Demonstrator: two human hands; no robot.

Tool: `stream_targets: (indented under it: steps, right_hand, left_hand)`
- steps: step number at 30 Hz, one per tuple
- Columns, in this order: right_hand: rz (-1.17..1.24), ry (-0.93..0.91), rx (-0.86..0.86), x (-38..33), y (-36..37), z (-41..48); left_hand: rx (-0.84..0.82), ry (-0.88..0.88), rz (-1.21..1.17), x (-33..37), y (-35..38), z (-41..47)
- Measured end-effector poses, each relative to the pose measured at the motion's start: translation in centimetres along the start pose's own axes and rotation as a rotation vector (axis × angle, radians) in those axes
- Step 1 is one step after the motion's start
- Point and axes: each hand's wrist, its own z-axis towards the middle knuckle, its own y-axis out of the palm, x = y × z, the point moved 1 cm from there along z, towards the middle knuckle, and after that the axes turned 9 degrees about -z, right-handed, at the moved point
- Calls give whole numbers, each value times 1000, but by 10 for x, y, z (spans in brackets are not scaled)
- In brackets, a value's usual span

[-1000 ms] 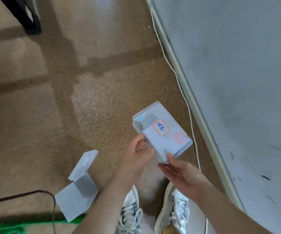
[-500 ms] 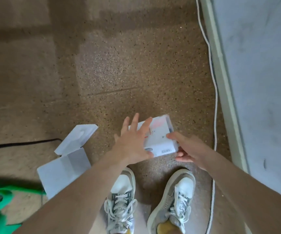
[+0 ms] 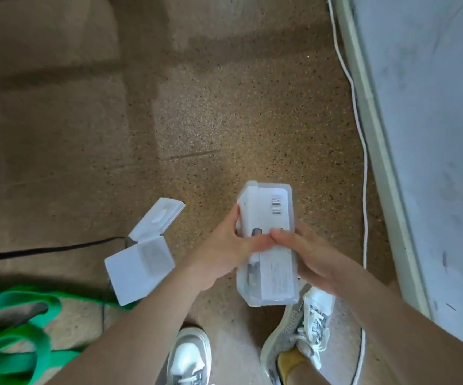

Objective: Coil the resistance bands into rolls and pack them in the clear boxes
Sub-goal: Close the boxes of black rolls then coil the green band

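Clear box [image 3: 262, 208] held above the floor [image 3: 224, 120], as I saw it: the left hand [image 3: 224, 254] gripped its left side, the right hand [image 3: 313, 257] its right. A second box [image 3: 141, 262] lay open near a green band [image 3: 11, 332].

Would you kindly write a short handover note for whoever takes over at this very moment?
Left hand: holds the labelled box by its left side.
Right hand: holds its right side.
Open box: on the floor to the left, lid up.
Green band: loose on the floor, lower left, uncoiled.
Done: no roll visibly packed; labelled box's contents unclear.
Left: coil the green band and pack it.
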Motion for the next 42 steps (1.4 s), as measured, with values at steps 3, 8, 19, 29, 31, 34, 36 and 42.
stream_targets:
  steps: [3, 8, 19, 29, 31, 34, 36, 42]
  right_hand:
    - [-10, -23, 19, 8, 15, -1]
    - [-4, -32, 48, 35, 51, 1]
    - [-20, -156, 54, 36, 54, 52]
    - [-26, -263, 21, 39, 32, 88]
    - [2, -274, 43, 47, 22, 93]
    - [36, -290, 57, 52, 16, 102]
    - [75, -307, 68, 58, 11, 108]
    - [129, -249, 88, 76, 1, 124]
  left_hand:
    - [-56, -23, -4, -4, -15, -12]
    - [-110, -34, 81, -24, -45, -30]
    - [-181, 97, 85, -34, -68, -6]
    - [-118, 44, 98, -36, -113, 17]
    - [64, 192, 256, -33, -126, 17]
    - [423, 495, 1145, -33, -149, 6]
    - [500, 472, 1516, -42, -157, -9]
    - [723, 253, 1608, -61, -177, -35]
